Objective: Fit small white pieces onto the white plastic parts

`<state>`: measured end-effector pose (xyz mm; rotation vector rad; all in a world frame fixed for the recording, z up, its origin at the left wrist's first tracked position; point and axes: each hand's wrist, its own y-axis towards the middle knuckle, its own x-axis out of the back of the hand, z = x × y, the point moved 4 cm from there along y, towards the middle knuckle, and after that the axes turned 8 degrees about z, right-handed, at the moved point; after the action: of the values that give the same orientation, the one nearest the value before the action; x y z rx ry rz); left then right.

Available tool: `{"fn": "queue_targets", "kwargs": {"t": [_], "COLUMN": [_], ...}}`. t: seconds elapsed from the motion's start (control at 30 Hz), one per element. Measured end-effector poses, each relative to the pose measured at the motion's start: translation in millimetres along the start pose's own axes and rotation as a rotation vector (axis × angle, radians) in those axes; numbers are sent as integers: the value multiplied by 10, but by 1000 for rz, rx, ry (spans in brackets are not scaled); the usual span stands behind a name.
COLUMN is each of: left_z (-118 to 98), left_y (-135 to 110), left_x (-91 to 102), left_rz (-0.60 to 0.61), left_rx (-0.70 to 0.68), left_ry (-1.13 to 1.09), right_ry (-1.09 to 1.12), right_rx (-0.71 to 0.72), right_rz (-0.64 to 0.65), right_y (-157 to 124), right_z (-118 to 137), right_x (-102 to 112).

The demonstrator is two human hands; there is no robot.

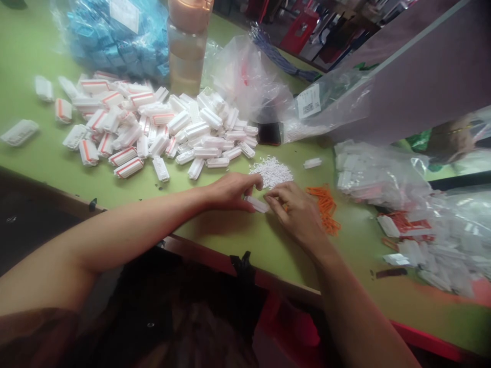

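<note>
A small white plastic housing (257, 204) is gripped by my left hand (233, 190), tilted just above the green table. At its right end, my right hand (293, 207) has thumb and fingertips pinched together; whatever they hold is too small to make out. Right behind both hands lies a heap of tiny white pieces (271, 171). A pile of thin orange strips (324, 208) sits to the right of my right hand. One loose white housing (312, 163) lies beyond the heap.
A large pile of white housings (153, 122), some with orange stripes, spreads across the left. Behind it stand a bottle (187, 56) and a bag of blue parts (118, 46). A dark phone-like object (269, 134) lies behind the heap. Bagged white parts (379, 171) fill the right.
</note>
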<state>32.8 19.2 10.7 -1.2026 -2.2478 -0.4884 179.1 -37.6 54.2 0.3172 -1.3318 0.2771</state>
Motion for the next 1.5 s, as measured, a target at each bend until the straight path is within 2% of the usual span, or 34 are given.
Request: {"fn": "queue_targets", "kwargs": {"t": [0.13,0.3,0.57,0.77,0.93,1.1,1.23,1.4,1.5], "left_z": [2,20,0,6,-22,-30,-25,-22,-31], "left_y": [-4,-4,-3,-6,-14,-19,-15,-2,5], "left_x": [-1,-10,12,15,21,39,39,35,32], "left_rz": [-11,-26,10,3,20,-2,0,7,12], "left_rx": [-9,-12,22,4,-100,-96,-95,-87,-73], "left_ry": [-4,1,-7,1,52,41,48,37,32], "right_ry": [41,-25,137,246,218,177,215,362,372], "right_rx": [4,26,-109,-188,-187,-218,-204,-130,-63], "right_rz": [-18,-50,-12,-58,1,30,30,-41,-27], "right_y": [-27,-16,-8,-49,-24,32,52,0,-26], "right_z": [64,143,-60,-195,-292,-269,-230,-132,-29], "right_x": [-19,-45,-119,-104,-76,-153,-172,-25,5]}}
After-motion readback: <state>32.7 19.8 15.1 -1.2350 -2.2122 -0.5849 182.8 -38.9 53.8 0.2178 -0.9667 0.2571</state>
